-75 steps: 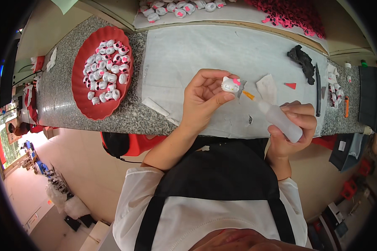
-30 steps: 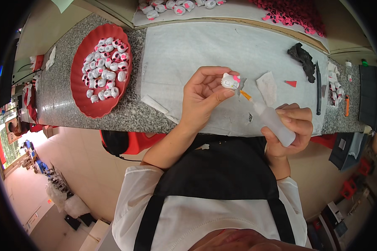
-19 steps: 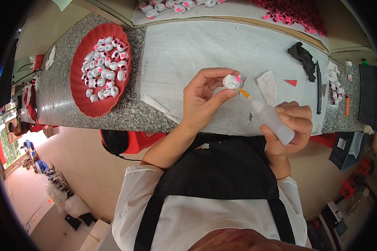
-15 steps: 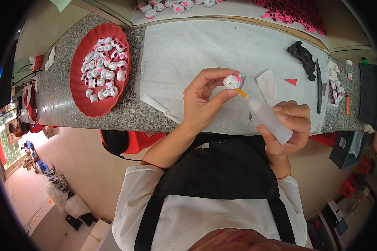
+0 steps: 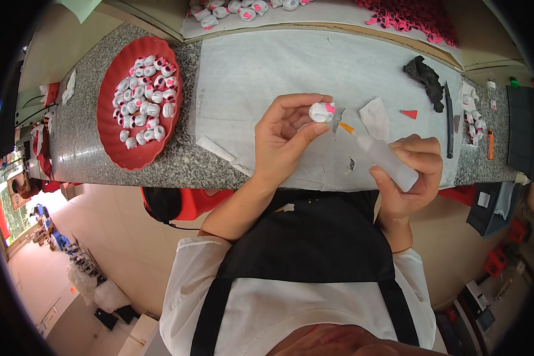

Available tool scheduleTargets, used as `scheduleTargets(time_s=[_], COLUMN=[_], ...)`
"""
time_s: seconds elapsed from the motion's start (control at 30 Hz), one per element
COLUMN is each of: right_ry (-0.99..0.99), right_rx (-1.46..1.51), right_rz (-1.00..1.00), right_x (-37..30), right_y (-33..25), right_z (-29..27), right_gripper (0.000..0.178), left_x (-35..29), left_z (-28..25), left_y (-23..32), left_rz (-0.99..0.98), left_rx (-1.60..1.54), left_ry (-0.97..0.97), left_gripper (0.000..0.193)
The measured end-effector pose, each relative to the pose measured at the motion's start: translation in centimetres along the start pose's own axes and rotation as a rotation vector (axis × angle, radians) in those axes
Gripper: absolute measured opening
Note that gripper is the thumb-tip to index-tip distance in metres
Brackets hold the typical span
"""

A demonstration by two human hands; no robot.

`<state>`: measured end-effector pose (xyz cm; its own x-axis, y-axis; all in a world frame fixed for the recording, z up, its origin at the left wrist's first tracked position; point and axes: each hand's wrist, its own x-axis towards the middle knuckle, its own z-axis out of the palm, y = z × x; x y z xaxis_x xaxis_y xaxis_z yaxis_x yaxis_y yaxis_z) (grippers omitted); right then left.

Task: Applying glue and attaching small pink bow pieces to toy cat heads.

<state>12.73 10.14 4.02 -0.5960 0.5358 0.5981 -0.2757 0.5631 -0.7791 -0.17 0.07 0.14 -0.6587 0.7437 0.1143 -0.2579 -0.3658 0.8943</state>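
Note:
Between the thumb and fingers of my left hand point(image 5: 286, 132) is a small round white piece point(image 5: 320, 112) with a pink patch on its right side. My right hand point(image 5: 414, 172) grips a translucent white squeeze bottle point(image 5: 387, 162), tilted so that its orange nozzle tip point(image 5: 346, 127) points up and left at the piece. A short gap separates the nozzle from the piece. Both hands are above the white sheet point(image 5: 249, 77) that covers the worktop.
To the left, a red scalloped tray point(image 5: 114, 142) holds many similar white and pink pieces. A crumpled black cloth point(image 5: 424, 83), a dark pen-like stick point(image 5: 449, 121), a red scrap point(image 5: 409, 114) and white paper point(image 5: 374, 118) lie at the right. A shelf behind bears pink pieces point(image 5: 409, 18).
The bottle's nozzle has drawn back to the right, away from the white piece it was touching or nearly touching. My left hand has shifted slightly left, still holding the piece.

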Motion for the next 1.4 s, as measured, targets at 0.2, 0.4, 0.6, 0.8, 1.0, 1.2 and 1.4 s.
scheduleTargets(time_s=[0.2,0.4,0.6,0.8,1.0,1.2,1.4], right_ry=[0.047,-0.217,-0.354,-0.207,-0.094,-0.059,-0.096], right_rx=[0.187,-0.273,-0.754,-0.748,-0.065,0.388,0.541], right_rz=[0.281,0.373,0.066,-0.062,0.509,0.658,0.706], right_x=[2.2,8.4,10.6,9.4,6.0,2.3,0.8], right_y=[3.2,10.5,13.5,12.1,4.8,2.8,2.6], right_z=[-1.2,-1.6,-1.2,-1.6,-0.2,0.1,1.0], right_gripper=[0.026,0.027,0.023,0.015,0.009,0.008,0.009], left_x=[0.2,0.0,-0.2,-0.1,-0.1,-0.2,-0.4], left_z=[-0.4,-0.4,-0.6,-0.3,-0.8,0.1,0.5], left_y=[0.0,0.1,0.2,0.5,0.0,0.1,-0.4], left_rz=[-0.053,-0.063,-0.069,-0.088,-0.09,-0.034,0.058], left_rx=[-0.141,-0.19,-0.235,-0.258,-0.195,-0.051,0.184], left_ry=[0.06,0.077,0.103,0.07,0.071,0.019,-0.001], left_gripper=[0.033,0.032,0.03,0.029,0.03,0.031,0.029])
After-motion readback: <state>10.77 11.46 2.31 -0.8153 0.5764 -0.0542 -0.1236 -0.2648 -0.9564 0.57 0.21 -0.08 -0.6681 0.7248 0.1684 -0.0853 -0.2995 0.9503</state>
